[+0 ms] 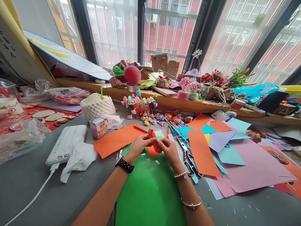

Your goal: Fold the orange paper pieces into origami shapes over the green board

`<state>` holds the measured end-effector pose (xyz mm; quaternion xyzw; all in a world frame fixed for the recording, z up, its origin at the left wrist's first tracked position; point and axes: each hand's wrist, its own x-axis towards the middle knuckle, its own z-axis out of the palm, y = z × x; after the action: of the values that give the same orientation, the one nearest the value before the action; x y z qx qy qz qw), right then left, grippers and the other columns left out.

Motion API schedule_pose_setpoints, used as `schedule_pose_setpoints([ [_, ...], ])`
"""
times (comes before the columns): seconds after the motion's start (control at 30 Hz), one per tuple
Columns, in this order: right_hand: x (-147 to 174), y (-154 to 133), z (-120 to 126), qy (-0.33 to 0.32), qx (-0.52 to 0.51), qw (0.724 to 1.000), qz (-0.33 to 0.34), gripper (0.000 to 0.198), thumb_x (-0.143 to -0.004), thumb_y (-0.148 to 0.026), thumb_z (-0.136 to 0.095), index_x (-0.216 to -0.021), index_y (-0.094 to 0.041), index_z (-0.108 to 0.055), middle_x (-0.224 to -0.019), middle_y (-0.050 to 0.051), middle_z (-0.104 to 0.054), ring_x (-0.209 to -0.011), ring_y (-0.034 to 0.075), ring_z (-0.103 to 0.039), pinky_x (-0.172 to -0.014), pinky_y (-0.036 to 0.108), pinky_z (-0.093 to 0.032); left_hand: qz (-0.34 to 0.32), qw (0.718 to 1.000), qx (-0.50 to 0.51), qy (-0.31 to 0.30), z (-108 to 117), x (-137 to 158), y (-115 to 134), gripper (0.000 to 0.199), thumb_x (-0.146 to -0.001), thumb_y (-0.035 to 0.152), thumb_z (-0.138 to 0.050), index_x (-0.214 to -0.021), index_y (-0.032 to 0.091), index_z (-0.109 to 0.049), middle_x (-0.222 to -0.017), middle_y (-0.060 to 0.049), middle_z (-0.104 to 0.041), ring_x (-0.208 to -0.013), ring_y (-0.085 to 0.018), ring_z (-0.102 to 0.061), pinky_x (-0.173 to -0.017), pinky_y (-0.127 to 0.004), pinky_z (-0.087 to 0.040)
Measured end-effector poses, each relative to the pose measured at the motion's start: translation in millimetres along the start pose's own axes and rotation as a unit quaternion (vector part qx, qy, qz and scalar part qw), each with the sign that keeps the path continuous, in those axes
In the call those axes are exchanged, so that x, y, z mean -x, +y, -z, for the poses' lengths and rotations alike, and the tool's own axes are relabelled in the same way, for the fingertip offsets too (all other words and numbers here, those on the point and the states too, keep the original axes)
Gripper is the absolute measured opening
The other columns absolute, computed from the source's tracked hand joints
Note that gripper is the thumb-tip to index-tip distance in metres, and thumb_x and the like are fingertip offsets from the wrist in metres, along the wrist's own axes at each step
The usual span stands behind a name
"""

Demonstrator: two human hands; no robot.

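The paper [155,147] is a small orange piece, plain and bright, bent into angled flaps with visible creases; one face looks darker than the rest, and the fingers hide part of its shape. It is held over the far end of the green mat [150,194]. The left hand [139,145] pinches its left side between thumb and fingers, and the right hand [168,150] pinches its right side the same way, the thumbs close together. A flat orange sheet [110,144] lies at the mat's far left corner, scissors [183,146] lie to the mat's right, a power bank [68,142] lies to its left, and small colourful flowers [141,105] stand beyond it
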<state>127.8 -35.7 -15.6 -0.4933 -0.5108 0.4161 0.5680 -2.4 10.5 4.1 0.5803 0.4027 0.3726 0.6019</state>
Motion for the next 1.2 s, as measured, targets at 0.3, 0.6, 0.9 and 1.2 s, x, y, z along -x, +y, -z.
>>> schedule_pose_setpoints([
  [0.3,-0.2,-4.5,5.9,-0.047,0.014,0.998,-0.036,0.027,-0.065,-0.04,-0.06,-0.063,-0.014,-0.055,-0.048,-0.001,-0.055,-0.043,0.009,-0.05,-0.044,0.021,-0.04,0.029,0.999,-0.023,-0.033,6.3,-0.1,4.7,0.033,-0.053,0.038,-0.069,-0.068,0.009,-0.063,-0.063,-0.002,-0.06,-0.062,-0.013,-0.053,-0.064,-0.025,-0.041],
  [0.6,2.0,-0.9,0.8,-0.047,0.002,0.998,-0.044,0.025,-0.065,-0.039,-0.06,-0.065,-0.015,-0.057,-0.054,0.0,-0.058,-0.048,0.011,-0.053,-0.047,0.022,-0.042,-0.013,1.0,-0.015,-0.014,4.8,-0.8,-0.4,0.033,-0.057,0.04,-0.066,-0.071,0.01,-0.062,-0.067,-0.003,-0.06,-0.067,-0.016,-0.055,-0.063,-0.025,-0.042],
  [0.9,4.0,-2.1,-1.2,-0.076,0.009,0.995,-0.058,0.028,-0.066,-0.043,-0.058,-0.067,-0.014,-0.059,-0.053,0.0,-0.058,-0.048,0.013,-0.056,-0.048,0.023,-0.044,-0.02,0.998,-0.03,-0.06,7.1,-3.3,-2.6,0.028,-0.058,0.033,-0.065,-0.074,0.01,-0.06,-0.072,-0.003,-0.06,-0.068,-0.015,-0.055,-0.063,-0.024,-0.042],
  [1.2,-5.2,-4.7,11.7,-0.001,-0.02,0.999,-0.033,0.027,-0.065,-0.041,-0.059,-0.075,-0.016,-0.059,-0.064,0.0,-0.06,-0.053,0.01,-0.054,-0.048,0.021,-0.042,-0.045,0.976,-0.092,-0.193,5.9,3.3,5.0,0.026,-0.059,0.028,-0.065,-0.077,0.012,-0.055,-0.066,-0.001,-0.059,-0.062,-0.014,-0.054,-0.057,-0.023,-0.04],
])
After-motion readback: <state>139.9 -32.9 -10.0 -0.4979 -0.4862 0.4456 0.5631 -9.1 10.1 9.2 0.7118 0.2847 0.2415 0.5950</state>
